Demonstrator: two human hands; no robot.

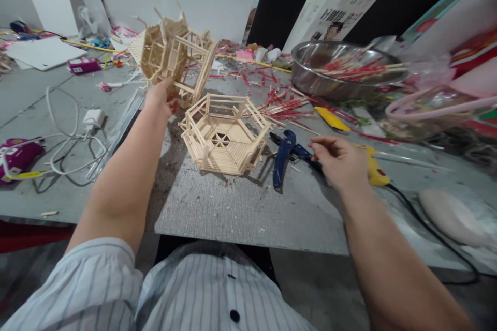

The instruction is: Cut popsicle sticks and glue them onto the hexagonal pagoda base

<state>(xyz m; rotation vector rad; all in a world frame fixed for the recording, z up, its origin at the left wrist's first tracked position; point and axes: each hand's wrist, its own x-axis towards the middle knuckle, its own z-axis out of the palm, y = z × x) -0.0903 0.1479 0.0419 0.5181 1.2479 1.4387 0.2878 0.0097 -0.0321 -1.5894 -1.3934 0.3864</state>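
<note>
My left hand (165, 97) grips the lower edge of a tilted model pavilion (171, 57) built of thin wooden sticks, its peaked roof toward the left. In front of it a six-sided stick base (225, 139) with a low railing and a slatted floor sits on the table, untouched. My right hand (341, 163) is closed, fingertips drawn together above the table; anything between them is too small to make out. Just left of it lies a blue hand cutter (285, 158). A yellow glue gun (375, 165) with a black cord lies partly behind the right hand.
A steel bowl (310, 80) holding red-tipped sticks stands at the back right, with loose red-and-wood sticks (285, 106) before it. A yellow knife (332, 119) lies nearby. On the left are a white charger (93, 120) with cable and a purple tool (21, 158).
</note>
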